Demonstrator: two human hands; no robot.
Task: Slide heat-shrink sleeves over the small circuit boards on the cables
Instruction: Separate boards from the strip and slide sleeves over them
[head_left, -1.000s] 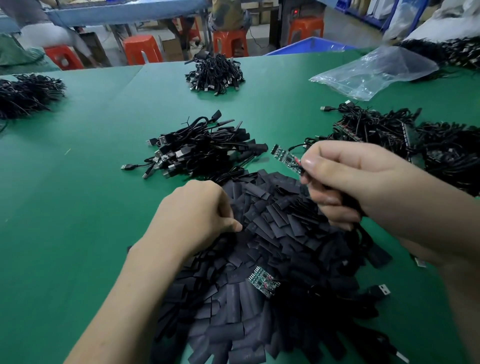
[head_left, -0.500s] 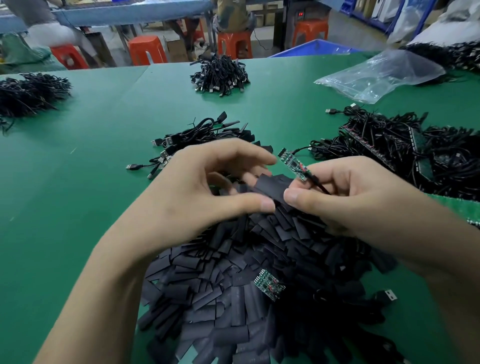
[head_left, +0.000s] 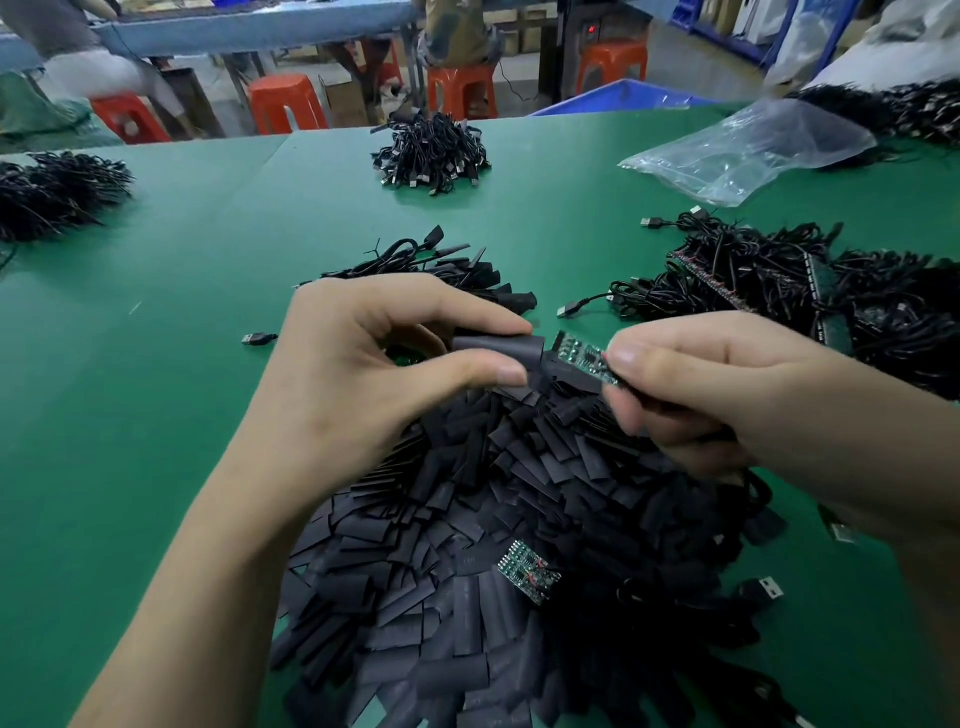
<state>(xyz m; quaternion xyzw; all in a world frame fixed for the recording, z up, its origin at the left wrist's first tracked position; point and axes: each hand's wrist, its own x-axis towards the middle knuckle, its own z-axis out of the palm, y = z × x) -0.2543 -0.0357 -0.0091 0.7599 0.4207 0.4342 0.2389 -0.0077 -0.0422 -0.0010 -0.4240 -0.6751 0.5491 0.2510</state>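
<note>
Green counter (head_left: 156, 415) is strewn with bundles of black cables (head_left: 431, 150), and a heap of heat-shrink sleeves (head_left: 467, 545) is spread at its front. Above the heap, one sleeve (head_left: 498, 348) is pinched between thumb and forefinger of the left grip (head_left: 363, 374). A small circuit board (head_left: 584, 358) is pinched at its cable end by the right grip (head_left: 727, 395), its free end just at the sleeve's mouth. A second board (head_left: 527, 570) is seen on the heap.

Green work table (head_left: 156, 374) fronts orange stools (head_left: 283, 104) on a grey floor (head_left: 522, 78), with perhaps blue shelving (head_left: 782, 31) far right
</note>
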